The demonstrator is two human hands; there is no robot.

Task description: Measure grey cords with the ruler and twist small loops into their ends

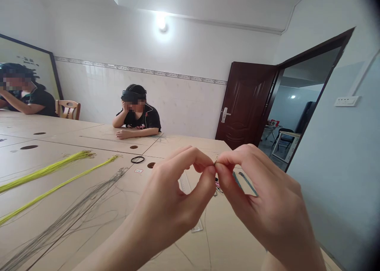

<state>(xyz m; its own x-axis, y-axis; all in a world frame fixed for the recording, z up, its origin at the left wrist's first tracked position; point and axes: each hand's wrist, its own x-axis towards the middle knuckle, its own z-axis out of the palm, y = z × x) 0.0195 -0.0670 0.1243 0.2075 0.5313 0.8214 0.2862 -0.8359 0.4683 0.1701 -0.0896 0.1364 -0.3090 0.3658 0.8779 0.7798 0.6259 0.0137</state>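
My left hand (175, 191) and my right hand (264, 187) meet fingertip to fingertip above the table, both closed in a pinch. A small dark bit of thin cord (215, 163) shows between the fingertips; most of it is hidden. Below my hands, a thin grey cord (207, 233) trails over the tabletop. A clear ruler (197, 226) lies under my left hand, partly covered. Behind my fingers sits a small pink and black object (217, 181), too hidden to name. Bluish-grey strands (248, 184) show through the gap of my right hand.
Bundles of yellow cord (50, 170) and a loose bundle of grey cords (74, 207) lie to the left. A black ring (137, 159) and a small label (138, 170) are near table holes. Two people sit across the table (97, 156). A brown door (246, 100) stands open.
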